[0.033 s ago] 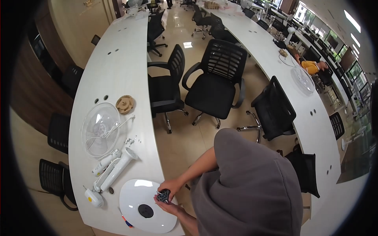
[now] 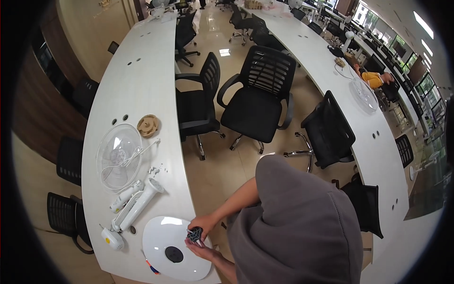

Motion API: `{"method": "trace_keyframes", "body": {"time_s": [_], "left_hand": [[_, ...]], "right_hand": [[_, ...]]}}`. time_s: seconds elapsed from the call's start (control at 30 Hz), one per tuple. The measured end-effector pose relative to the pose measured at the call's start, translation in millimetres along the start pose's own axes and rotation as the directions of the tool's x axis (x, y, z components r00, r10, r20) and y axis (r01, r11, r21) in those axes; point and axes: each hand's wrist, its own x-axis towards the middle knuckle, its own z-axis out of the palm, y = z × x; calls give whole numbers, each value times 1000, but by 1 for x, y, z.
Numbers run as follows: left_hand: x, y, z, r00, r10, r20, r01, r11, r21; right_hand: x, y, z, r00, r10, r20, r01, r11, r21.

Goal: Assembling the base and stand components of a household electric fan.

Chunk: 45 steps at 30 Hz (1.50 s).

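Both my hands meet over the near edge of a white rounded fan base (image 2: 156, 236), which lies on the table with a dark disc (image 2: 174, 254) at its middle. Between them is a small black part with pale lines (image 2: 194, 234); its exact kind does not show. My right hand (image 2: 205, 224), the upper one in the picture, wraps round it. From below, my left hand (image 2: 202, 250) grips it with the fingertips. An orange and blue screwdriver (image 2: 152, 268) rests by the base's edge. Beyond it lie a white fan motor housing (image 2: 112, 239) and a white column (image 2: 142, 203).
On the same table (image 2: 142, 80) are a clear fan guard (image 2: 117, 156) with a white cord, a brown moulded cardboard piece (image 2: 148, 126) and scattered small parts (image 2: 153, 170). Black office chairs (image 2: 257, 109) fill the aisle. A person in yellow (image 2: 372, 79) sits at the far right.
The view has shifted very slightly, so the table things appear a little further left. Both hands keep hold of the small black part in nearly the same place.
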Motion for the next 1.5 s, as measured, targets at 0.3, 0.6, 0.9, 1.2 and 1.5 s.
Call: {"method": "trace_keyframes", "body": {"time_s": [0.3,0.6,0.9,1.2,1.5], "left_hand": [[-102,-126,-102,873,-290,-392,374,914,157],[-330,-242,-73,136,-741,-658,796,477,-373],[-360,-255,-17,342,-558,-756,796,599,-82],[-344,-272,-45,416,-477,-774,626,767,-137],[-255,-200,-70,509,-465,-724,730,679,77]], "right_hand": [[-22,73,-74,938,273,-215,-333,883,-331],[-9,81,-116,908,273,-317,-395,812,-430],[85,112,-142,862,372,-343,-503,703,-502],[37,147,-130,883,-12,-468,-187,907,-376],[-87,133,-58,899,384,-211,-405,912,-70]]}}
